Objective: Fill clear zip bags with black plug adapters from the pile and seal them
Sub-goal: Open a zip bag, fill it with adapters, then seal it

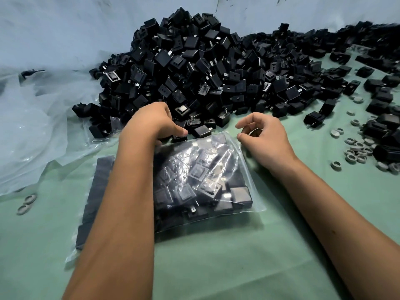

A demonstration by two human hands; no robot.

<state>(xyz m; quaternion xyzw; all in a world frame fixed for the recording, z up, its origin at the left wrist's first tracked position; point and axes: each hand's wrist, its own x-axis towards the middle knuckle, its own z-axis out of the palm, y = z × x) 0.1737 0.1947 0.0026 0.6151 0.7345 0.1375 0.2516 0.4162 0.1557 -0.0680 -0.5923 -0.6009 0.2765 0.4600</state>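
Observation:
A clear zip bag [207, 182] packed with black plug adapters lies flat on the green cloth [216, 267] in front of me. Its mouth points toward the big pile of black adapters [205, 68] heaped against the back wall. My left hand [155, 122] is curled over the left part of the bag's top edge, thumb and fingers closed on it. My right hand [266, 135] hovers at the bag's top right corner with fingers apart and nothing in it; its thumb tip is just beside the plastic.
A second bag of adapters [99, 191] lies partly under my left forearm. Another bag [101, 126] sits at the pile's left foot. Crumpled clear plastic sheeting [32, 126] covers the left. Grey rings [357, 152] and loose adapters [381, 131] are scattered on the right; a few rings [26, 204] lie far left.

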